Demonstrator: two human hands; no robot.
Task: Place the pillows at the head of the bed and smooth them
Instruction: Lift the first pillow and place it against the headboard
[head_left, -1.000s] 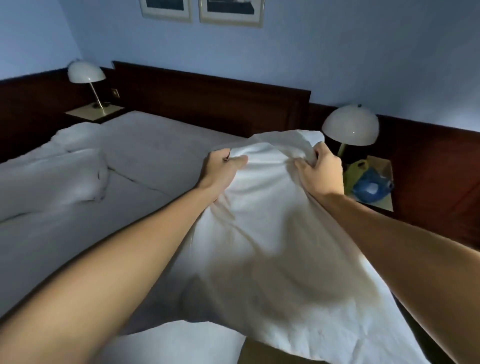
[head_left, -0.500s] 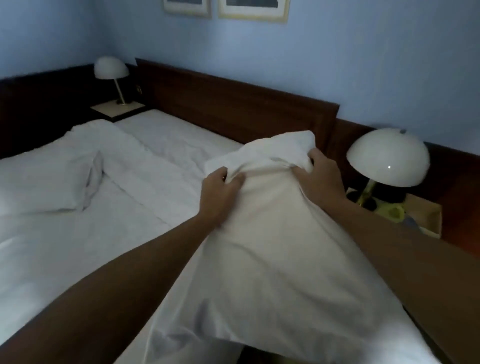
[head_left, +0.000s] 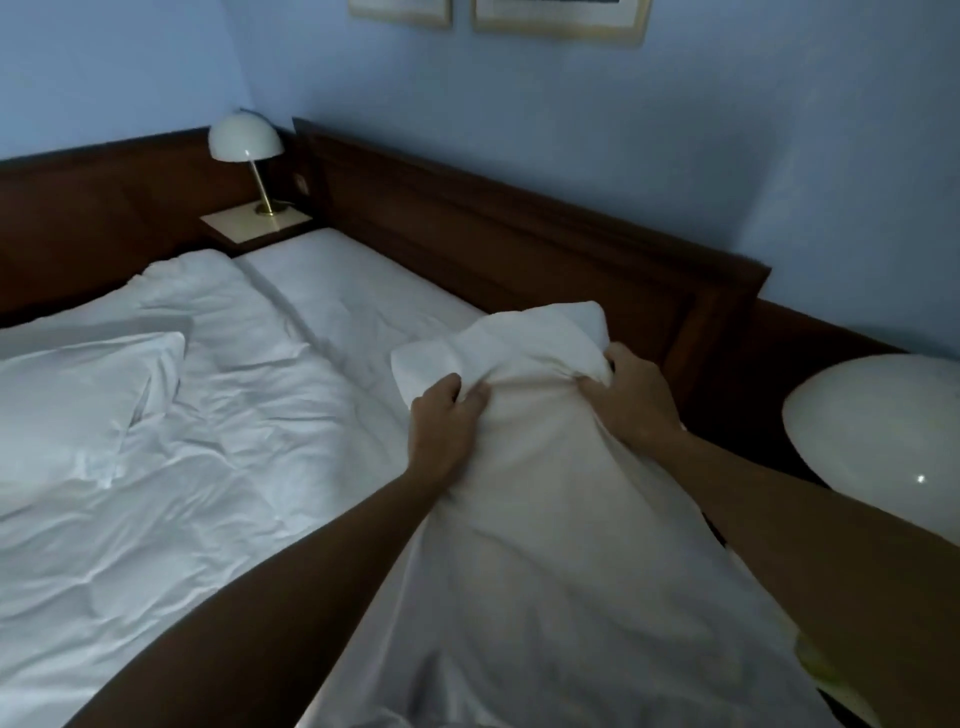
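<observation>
At the far left a second pillow (head_left: 78, 405) lies on the rumpled duvet (head_left: 218, 467), well short of the headboard (head_left: 519, 244), so it looks yet to be placed. Behind it, in the corner, a small dome lamp (head_left: 247, 140) stands on a bedside shelf (head_left: 254, 223). The bare strip of sheet (head_left: 358, 291) along the headboard is the open spot where the pillows belong.

The left hand (head_left: 441, 431) is closed on the near pillow (head_left: 545, 493), fingers curled over a bunched fold close to its far edge, the wrist straight and the forearm reaching forward across the bed. That pillow hangs long toward the viewer, its far end raised and just short of the headboard on the bed's right side; gripping it near the top probably lets the filling drop evenly and the far edge be steered to the board.

The right hand (head_left: 634, 400) is likewise clenched on the same edge, knuckles up, thumb tucked under cloth, arm stretched in from the lower right. Beyond it sits a large white lamp shade (head_left: 878, 431), close to the elbow, which could be knocked.
</observation>
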